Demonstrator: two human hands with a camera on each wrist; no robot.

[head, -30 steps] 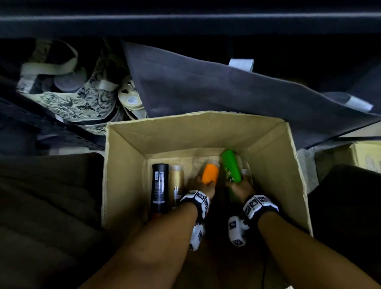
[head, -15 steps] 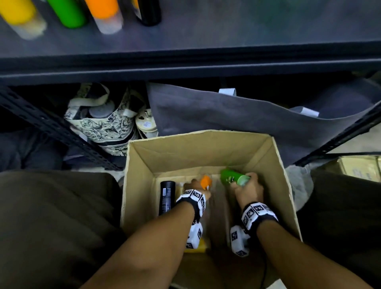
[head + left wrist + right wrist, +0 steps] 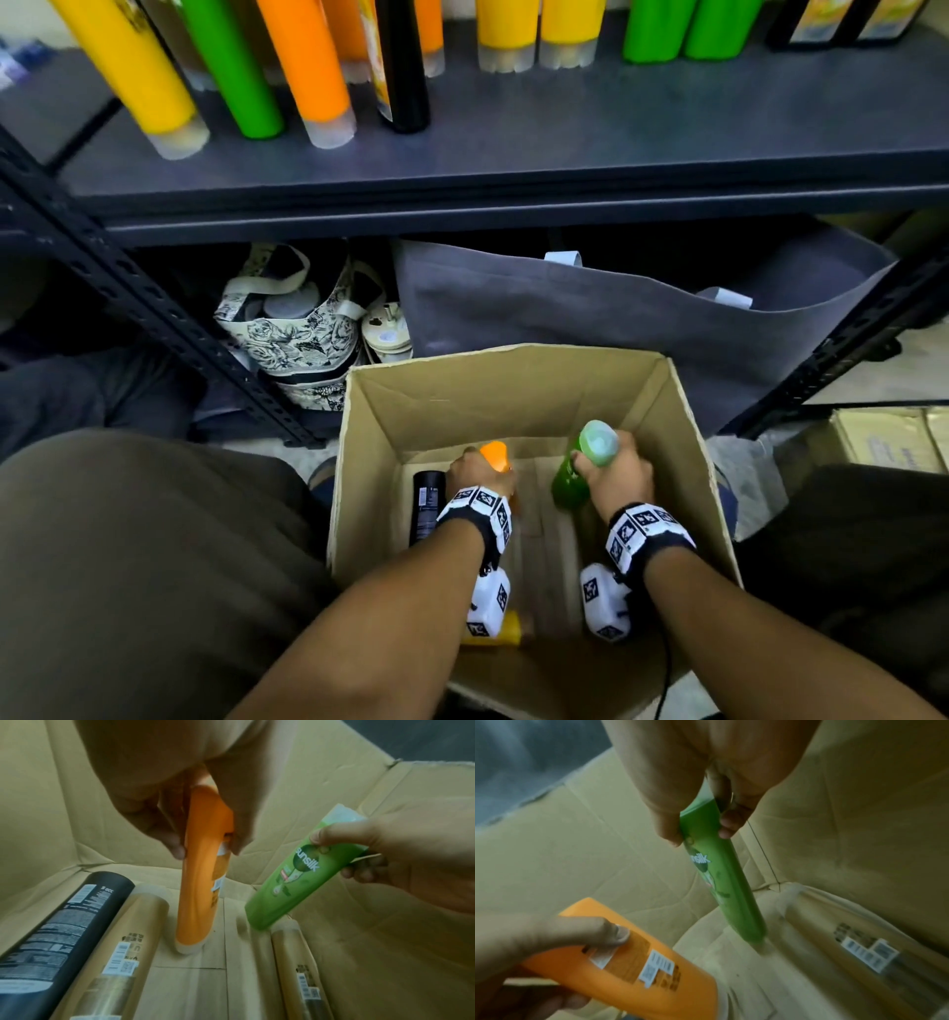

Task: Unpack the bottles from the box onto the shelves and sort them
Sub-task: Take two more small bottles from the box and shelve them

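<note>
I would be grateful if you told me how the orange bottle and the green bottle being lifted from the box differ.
The orange bottle is in the left hand; the green bottle is in the right hand. The orange bottle hangs nearly upright, while the green bottle tilts. The green bottle shows its "sunsilk" front; the orange bottle shows a barcode sticker. Both are slim, held at their upper ends inside the box.

Dim indoor light, brightest on the top shelf, murky low down.

In the head view the shelf (image 3: 513, 149) and its coloured bottles (image 3: 303, 72) catch the most light; the bottles smear with motion blur and splay outward from wide-angle stretch. Under the shelf lies deep shadow. The box (image 3: 513, 390) interior is dull and yellowish. Both wrist views are soft and grainy, bent at the edges, with the green bottle (image 3: 721, 882) blurred at its lower end.
</note>
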